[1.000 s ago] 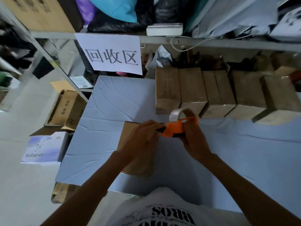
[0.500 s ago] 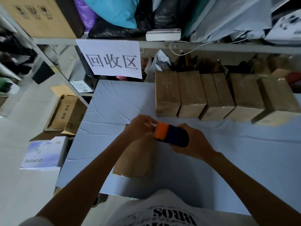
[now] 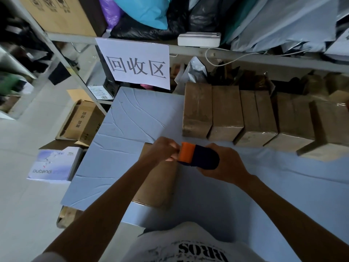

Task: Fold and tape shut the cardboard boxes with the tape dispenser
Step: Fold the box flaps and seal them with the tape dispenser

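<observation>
A brown cardboard box (image 3: 156, 188) lies on the blue-grey table (image 3: 120, 152) just in front of me, partly under my left forearm. My right hand (image 3: 224, 165) grips the orange and dark blue tape dispenser (image 3: 196, 157) over the box's far right corner. My left hand (image 3: 164, 151) has its fingers curled at the dispenser's orange end, pinching there; the tape itself is too small to make out. A row of several closed brown boxes (image 3: 226, 114) stands along the table's far side.
A shelf rack behind the table holds bags, a white device (image 3: 199, 39) and a paper sign (image 3: 137, 65). On the floor to the left sit an open carton (image 3: 81, 123) and a white "bubandi" box (image 3: 52, 164). The table's left edge runs beside the cartons.
The dispenser has turned over, so its roll no longer shows and the dark body faces up. Both hands stay at the box's far right corner; my left hand closed in on the orange end.
</observation>
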The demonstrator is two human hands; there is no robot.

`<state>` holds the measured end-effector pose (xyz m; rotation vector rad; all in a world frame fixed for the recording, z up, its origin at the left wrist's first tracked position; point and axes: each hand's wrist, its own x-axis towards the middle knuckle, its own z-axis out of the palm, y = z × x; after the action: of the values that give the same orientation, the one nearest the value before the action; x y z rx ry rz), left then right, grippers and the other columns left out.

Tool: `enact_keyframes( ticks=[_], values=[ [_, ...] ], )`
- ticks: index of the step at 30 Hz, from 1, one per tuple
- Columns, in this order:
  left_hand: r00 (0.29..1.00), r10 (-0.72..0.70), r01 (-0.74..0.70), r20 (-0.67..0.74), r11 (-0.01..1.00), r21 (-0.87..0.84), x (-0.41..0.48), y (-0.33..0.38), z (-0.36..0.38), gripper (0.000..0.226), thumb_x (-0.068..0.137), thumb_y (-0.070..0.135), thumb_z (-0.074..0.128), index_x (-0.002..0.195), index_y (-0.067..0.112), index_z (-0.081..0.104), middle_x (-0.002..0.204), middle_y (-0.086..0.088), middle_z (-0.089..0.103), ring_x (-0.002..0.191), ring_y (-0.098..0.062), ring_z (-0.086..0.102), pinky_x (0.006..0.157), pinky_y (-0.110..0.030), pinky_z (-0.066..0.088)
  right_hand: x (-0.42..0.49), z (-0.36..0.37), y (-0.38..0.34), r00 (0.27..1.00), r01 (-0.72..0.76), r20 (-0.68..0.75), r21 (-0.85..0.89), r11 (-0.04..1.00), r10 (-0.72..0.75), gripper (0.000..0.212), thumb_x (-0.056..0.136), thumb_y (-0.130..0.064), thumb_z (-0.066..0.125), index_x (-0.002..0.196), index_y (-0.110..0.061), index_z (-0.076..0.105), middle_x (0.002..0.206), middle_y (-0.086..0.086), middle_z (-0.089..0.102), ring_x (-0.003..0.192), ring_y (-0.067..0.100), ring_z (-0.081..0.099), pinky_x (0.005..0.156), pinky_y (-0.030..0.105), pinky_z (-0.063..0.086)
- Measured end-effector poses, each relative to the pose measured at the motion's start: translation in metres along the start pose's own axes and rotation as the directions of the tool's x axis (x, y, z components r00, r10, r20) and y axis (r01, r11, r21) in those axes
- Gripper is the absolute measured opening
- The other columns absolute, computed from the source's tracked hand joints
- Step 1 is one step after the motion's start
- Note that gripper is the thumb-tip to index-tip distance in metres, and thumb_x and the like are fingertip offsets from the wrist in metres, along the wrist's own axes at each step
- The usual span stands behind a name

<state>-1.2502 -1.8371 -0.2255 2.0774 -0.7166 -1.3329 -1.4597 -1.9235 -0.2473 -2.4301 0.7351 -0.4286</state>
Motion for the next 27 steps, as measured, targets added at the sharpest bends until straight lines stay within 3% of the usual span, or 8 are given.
enact_keyframes(
  ticks=[3,5,11,16,18,21,27],
  values=[
    [0.997,0.058,-0.057,-0.042,0.998,0.025,0.001,0.001,0.006,0.020,0.084,-0.009,0.054,0.081,0.008,0.064,0.079,-0.010,0.061,0.082,-0.022,0.061,0.083,-0.037,0.054,0.006,-0.004,0.004,1.000,-0.001,0.024,0.024,1.000,0.001,0.055,0.060,-0.045,0.083,0.103,-0.020,0.060,0.083,-0.010,0.065,0.069,0.003,0.060,0.059,0.013,0.048],
    [0.997,0.058,-0.056,-0.054,0.998,0.037,0.003,0.003,0.009,0.020,0.085,-0.009,0.051,0.084,0.005,0.064,0.081,-0.012,0.061,0.081,-0.021,0.060,0.081,-0.036,0.054,0.008,-0.008,0.007,0.999,-0.002,0.033,0.017,1.000,0.001,0.058,0.058,-0.047,0.084,0.104,-0.020,0.061,0.082,-0.011,0.063,0.068,0.001,0.058,0.058,0.007,0.043],
    [0.993,0.061,-0.055,-0.096,0.996,0.064,0.006,0.007,0.021,0.021,0.085,-0.009,0.049,0.083,0.004,0.064,0.074,-0.011,0.060,0.072,-0.020,0.058,0.070,-0.031,0.051,0.010,-0.016,0.014,0.998,-0.011,0.058,0.019,1.000,0.010,0.060,0.058,-0.052,0.083,0.106,-0.021,0.061,0.087,-0.010,0.065,0.072,0.002,0.059,0.062,0.011,0.046],
    [0.984,0.073,-0.044,-0.162,0.984,0.173,0.010,0.010,0.028,0.018,0.085,-0.004,0.052,0.081,0.008,0.066,0.081,-0.008,0.061,0.081,-0.019,0.058,0.078,-0.037,0.051,0.008,-0.016,0.015,0.997,-0.005,0.079,0.016,1.000,0.004,0.061,0.061,-0.057,0.079,0.106,-0.021,0.060,0.088,-0.009,0.065,0.071,0.002,0.058,0.061,0.012,0.047],
    [0.980,0.096,-0.056,-0.172,0.973,0.225,0.010,0.009,0.028,0.018,0.083,-0.002,0.054,0.079,0.010,0.067,0.081,-0.005,0.063,0.077,-0.013,0.057,0.070,-0.029,0.047,0.008,-0.015,0.015,0.997,0.001,0.077,0.034,0.999,-0.003,0.059,0.061,-0.057,0.078,0.105,-0.021,0.060,0.087,-0.009,0.065,0.071,0.003,0.059,0.060,0.015,0.050],
    [0.971,0.136,-0.075,-0.199,0.955,0.286,0.011,0.006,0.028,0.017,0.083,0.001,0.056,0.089,0.004,0.071,0.085,-0.005,0.066,0.080,-0.013,0.059,0.068,-0.026,0.043,0.012,-0.014,0.017,0.996,0.006,0.089,0.042,0.999,-0.010,0.060,0.060,-0.059,0.076,0.105,-0.022,0.060,0.086,-0.009,0.065,0.072,0.004,0.060,0.060,0.015,0.050],
    [0.981,0.103,-0.047,-0.165,0.948,0.315,0.016,0.008,0.015,0.020,0.088,0.003,0.053,0.099,0.000,0.069,0.083,-0.007,0.063,0.077,-0.017,0.063,0.070,-0.027,0.051,0.024,-0.011,0.011,0.997,0.003,0.080,0.059,0.998,-0.008,0.068,0.057,-0.076,0.060,0.101,-0.025,0.060,0.080,-0.013,0.062,0.066,0.002,0.059,0.056,0.010,0.045]
  ],
)
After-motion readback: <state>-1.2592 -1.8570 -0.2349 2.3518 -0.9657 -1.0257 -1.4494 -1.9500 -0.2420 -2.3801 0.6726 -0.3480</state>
